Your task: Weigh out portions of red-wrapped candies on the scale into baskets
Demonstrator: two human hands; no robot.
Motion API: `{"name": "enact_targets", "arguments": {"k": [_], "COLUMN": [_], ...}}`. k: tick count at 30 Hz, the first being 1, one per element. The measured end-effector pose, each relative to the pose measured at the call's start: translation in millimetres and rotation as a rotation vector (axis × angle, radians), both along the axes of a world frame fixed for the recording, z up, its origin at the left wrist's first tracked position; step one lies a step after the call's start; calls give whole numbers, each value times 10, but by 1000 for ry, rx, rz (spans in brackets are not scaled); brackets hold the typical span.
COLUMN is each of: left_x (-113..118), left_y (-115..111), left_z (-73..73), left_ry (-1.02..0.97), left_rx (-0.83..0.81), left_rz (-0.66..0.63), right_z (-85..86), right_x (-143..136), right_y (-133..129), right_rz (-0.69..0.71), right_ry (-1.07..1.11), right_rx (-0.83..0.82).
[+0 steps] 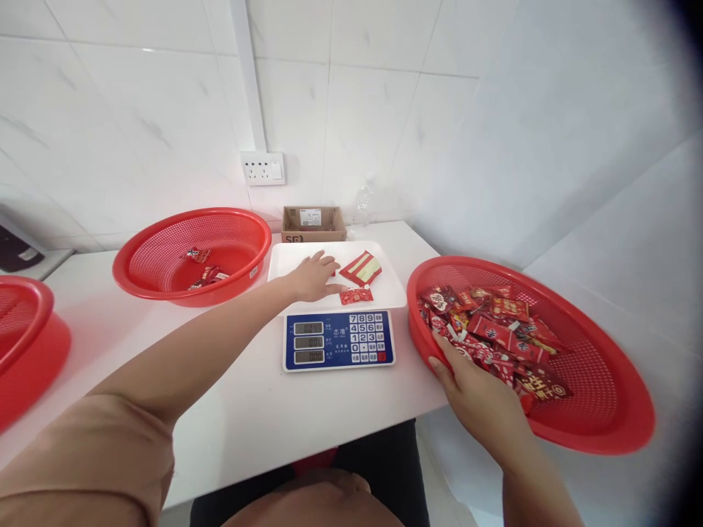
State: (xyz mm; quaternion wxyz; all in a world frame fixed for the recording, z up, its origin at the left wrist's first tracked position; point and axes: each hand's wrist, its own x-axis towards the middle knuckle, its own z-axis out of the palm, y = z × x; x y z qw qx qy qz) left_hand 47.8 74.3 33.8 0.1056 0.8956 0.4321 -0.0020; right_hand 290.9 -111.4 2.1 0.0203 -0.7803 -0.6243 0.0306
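My left hand (317, 278) is over the white tray of the scale (283, 256), fingers spread, its thumb at a small red packet (356, 296). A larger red and cream packet (362, 268) lies just beyond its fingertips, and a bit of red shows by the fingers. At the right, my right hand (466, 380) reaches into the near left side of a red basket (615, 395), which holds several red candy packets (499, 333). Its fingers are at the rim and the packets; whether they grip anything is hard to see.
A second red basket (192, 219) with a few packets stands at the back left, another red basket (38, 359) at the left edge. Behind the scale are a cardboard box (314, 223) and a clear bottle (363, 201). The scale's blue keypad panel (339, 340) faces me.
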Motion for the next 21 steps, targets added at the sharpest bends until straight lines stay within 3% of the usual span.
{"name": "enact_targets", "arguments": {"k": [8, 12, 17, 21], "left_x": [406, 312, 62, 35], "left_y": [62, 66, 34, 43], "left_z": [-101, -134, -28, 16], "left_ry": [-18, -19, -35, -47], "left_rx": [-40, -60, -47, -13], "left_rz": [-105, -121, -115, -95], "right_z": [-6, -26, -50, -58], "right_x": [-14, -3, 12, 9], "right_y": [5, -7, -7, -7], "right_rz": [-6, 47, 49, 62], "right_ry": [-10, -57, -60, -75], "right_rx": [0, 74, 69, 103]}}
